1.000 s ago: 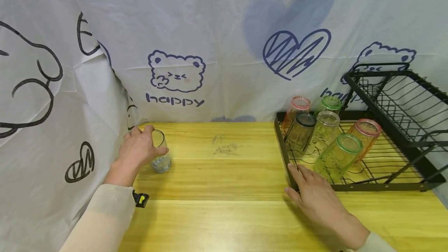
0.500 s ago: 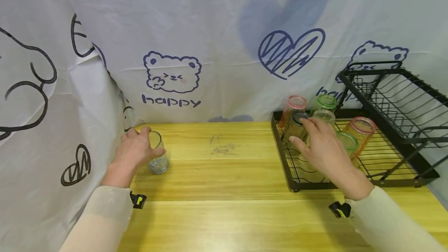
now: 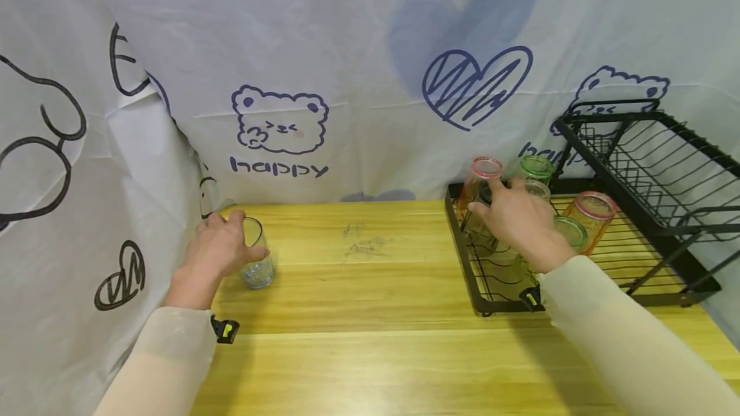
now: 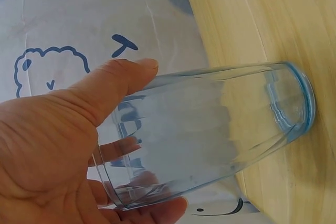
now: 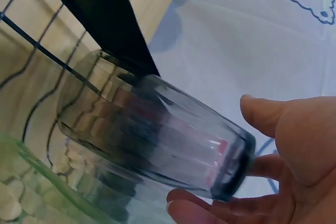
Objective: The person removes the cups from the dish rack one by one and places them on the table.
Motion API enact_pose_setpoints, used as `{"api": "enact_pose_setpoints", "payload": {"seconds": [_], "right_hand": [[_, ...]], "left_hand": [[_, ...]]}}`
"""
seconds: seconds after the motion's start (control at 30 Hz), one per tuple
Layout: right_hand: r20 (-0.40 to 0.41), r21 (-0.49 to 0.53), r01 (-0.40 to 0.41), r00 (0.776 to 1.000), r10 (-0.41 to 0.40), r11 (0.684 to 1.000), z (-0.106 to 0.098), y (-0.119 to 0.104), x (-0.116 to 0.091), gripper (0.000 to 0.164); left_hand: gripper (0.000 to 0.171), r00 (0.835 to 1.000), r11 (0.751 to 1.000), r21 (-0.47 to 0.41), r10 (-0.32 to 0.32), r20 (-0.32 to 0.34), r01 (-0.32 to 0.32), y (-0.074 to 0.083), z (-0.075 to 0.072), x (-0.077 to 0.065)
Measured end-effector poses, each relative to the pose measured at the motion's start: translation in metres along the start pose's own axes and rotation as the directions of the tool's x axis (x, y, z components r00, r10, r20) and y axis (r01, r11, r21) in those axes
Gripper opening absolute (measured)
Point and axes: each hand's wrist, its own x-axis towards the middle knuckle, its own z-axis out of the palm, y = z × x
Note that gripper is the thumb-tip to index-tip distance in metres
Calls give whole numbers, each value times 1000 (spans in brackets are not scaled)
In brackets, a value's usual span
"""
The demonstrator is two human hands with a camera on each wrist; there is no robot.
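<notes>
My left hand (image 3: pixel 214 249) holds a clear drinking glass (image 3: pixel 258 271) near its rim, at the left of the wooden table. In the left wrist view the thumb lies along one side of that glass (image 4: pixel 194 129) and fingers lie round the other; its base is on the wood. Over the dish rack, my right hand (image 3: pixel 523 217) reaches around the top of a dark grey glass (image 5: pixel 184 140) that stands upside down. A gap shows between the right thumb and this glass in the right wrist view; the fingers are beside its base.
The black two-tier dish rack (image 3: pixel 503 306) also bears a pink-rimmed glass (image 3: pixel 473 188), a green glass (image 3: pixel 536 169) behind, a clear glass (image 3: pixel 539 190), a front green glass (image 3: pixel 569 232) and an orange glass (image 3: pixel 595 220). A white printed cloth (image 3: pixel 370 82) hangs behind and at left.
My right hand has moved from the rack's front edge up and inward to the dark grey glass. The left hand stays on the clear glass; the view has shifted slightly.
</notes>
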Motion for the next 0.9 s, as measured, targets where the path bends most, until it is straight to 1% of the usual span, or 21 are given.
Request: {"api": "enact_pose_setpoints", "payload": {"seconds": [0.1, 0.27, 0.37, 0.5, 0.57, 0.67, 0.73, 0.9], "right_hand": [[24, 15, -13, 1000, 13, 1000, 5, 0, 4, 88], [15, 33, -28, 999, 28, 999, 15, -1, 8, 88], [-23, 53, -12, 1000, 14, 999, 19, -2, 8, 80], [-99, 78, 17, 995, -9, 997, 23, -5, 5, 71], [-127, 80, 24, 992, -14, 997, 24, -7, 4, 69], [-143, 84, 23, 990, -11, 996, 25, -9, 5, 68], [-134, 80, 20, 991, -9, 997, 25, -9, 5, 67], [-136, 74, 43, 990, -33, 996, 26, -7, 2, 62]], "left_hand": [[99, 1000, 1000, 13, 2, 8, -2, 1, 0, 0], [89, 1000, 999, 42, 20, 19, -21, 2, -1, 1], [84, 999, 998, 59, 30, 28, -32, 3, -2, 2], [83, 998, 997, 72, 28, 48, -31, 3, -4, 4], [83, 998, 997, 73, 22, 62, -27, 3, -6, 5], [83, 997, 997, 77, 10, 83, -17, 4, -7, 5], [84, 996, 997, 76, 3, 90, -10, 4, -7, 5], [85, 997, 998, 58, -8, 80, 4, 5, -5, 5]]}}
